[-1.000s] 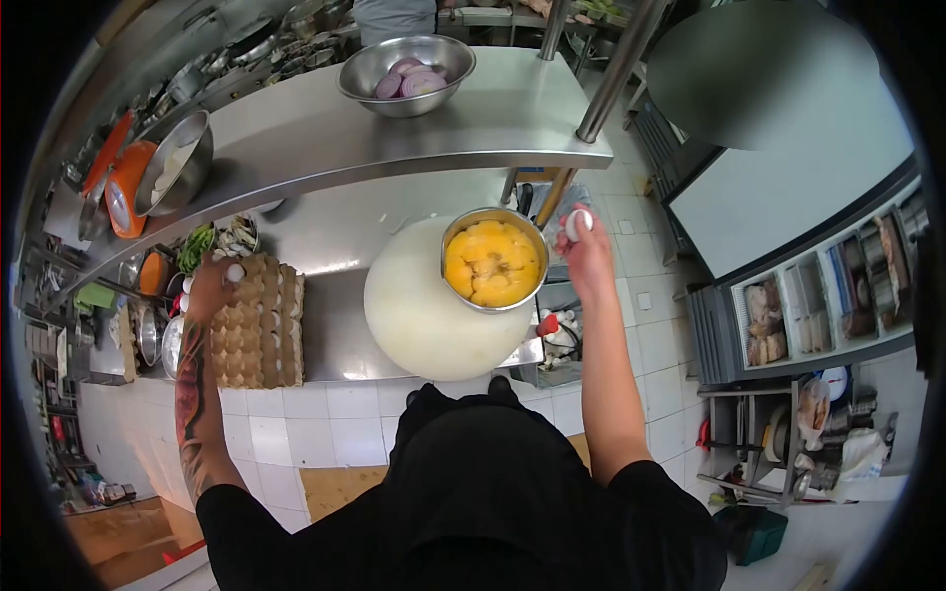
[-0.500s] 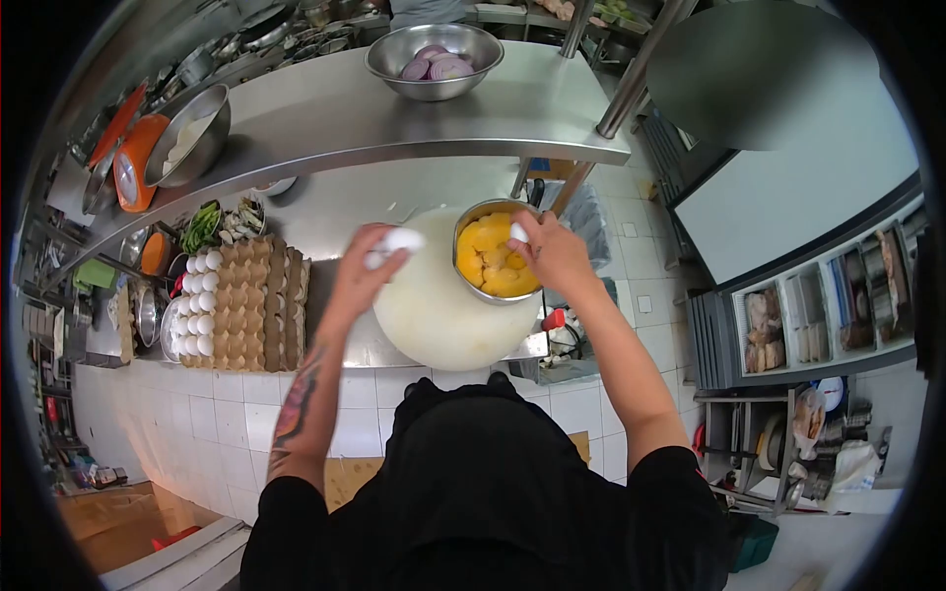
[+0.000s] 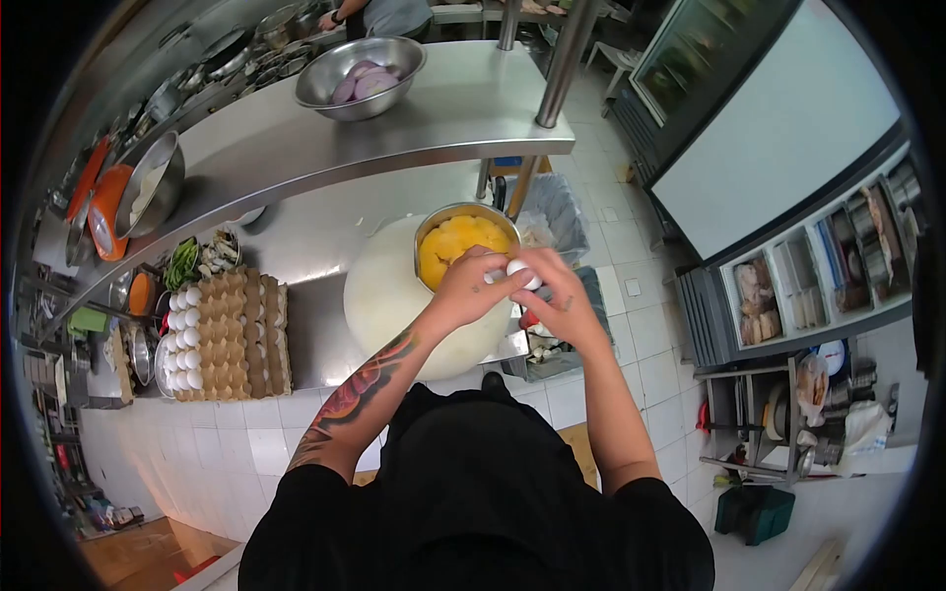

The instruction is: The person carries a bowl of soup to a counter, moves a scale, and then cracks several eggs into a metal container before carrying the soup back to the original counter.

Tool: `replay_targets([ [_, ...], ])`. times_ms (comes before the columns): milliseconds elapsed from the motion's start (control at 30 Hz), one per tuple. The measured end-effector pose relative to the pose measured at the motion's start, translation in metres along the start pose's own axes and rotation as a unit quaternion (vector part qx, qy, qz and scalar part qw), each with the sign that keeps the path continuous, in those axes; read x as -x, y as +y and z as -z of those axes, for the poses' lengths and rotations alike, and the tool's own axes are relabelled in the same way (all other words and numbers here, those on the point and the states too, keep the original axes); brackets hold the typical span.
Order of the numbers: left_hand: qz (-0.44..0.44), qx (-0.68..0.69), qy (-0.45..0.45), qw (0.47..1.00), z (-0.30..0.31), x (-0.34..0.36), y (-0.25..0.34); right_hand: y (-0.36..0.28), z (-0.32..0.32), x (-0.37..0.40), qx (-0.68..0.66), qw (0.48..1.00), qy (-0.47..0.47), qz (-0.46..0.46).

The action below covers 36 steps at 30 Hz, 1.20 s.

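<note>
My left hand and my right hand meet at the front right rim of a round metal pot. A white egg shows between them, held in my right hand's curled fingers. At my left fingertips is another white, egg-like piece, partly covered by the fingers. Many yellow egg yolks fill the pot, which stands on a round white board. To the left, brown egg cartons are stacked, with white eggs along their left side.
A steel shelf crosses above the counter, carrying a metal bowl of cut purple onions. Bins with plastic liners stand right of the counter. An open chest fridge is farther right. Another person stands beyond the shelf.
My left hand has moved right, from over the board to the pot's rim. My right hand has drawn back from over the yolks, and the two hands now meet. The camera view has shifted.
</note>
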<state>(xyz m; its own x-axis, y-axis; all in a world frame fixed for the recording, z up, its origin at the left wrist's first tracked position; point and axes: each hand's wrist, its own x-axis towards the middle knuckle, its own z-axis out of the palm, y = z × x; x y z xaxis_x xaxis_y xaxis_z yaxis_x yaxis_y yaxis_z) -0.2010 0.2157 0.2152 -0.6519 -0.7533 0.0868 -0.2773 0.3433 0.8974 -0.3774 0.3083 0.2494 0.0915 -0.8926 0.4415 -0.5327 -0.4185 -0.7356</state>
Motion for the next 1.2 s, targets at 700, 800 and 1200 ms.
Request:
replay_targets([
  [700, 0.127, 0.204, 0.115, 0.964, 0.094, 0.073, -0.029, 0.063, -0.047, -0.054, -0.234, 0.936, 0.099, -0.245],
  [800, 0.105, 0.221, 0.135, 0.96, 0.095, 0.075, -0.015, 0.071, -0.057, -0.064, -0.038, 0.984, 0.103, -0.141],
  [1200, 0.135, 0.411, 0.102, 0.896, 0.067, 0.064, -0.027, 0.002, -0.038, -0.067, 0.253, 0.959, 0.0, -0.132],
])
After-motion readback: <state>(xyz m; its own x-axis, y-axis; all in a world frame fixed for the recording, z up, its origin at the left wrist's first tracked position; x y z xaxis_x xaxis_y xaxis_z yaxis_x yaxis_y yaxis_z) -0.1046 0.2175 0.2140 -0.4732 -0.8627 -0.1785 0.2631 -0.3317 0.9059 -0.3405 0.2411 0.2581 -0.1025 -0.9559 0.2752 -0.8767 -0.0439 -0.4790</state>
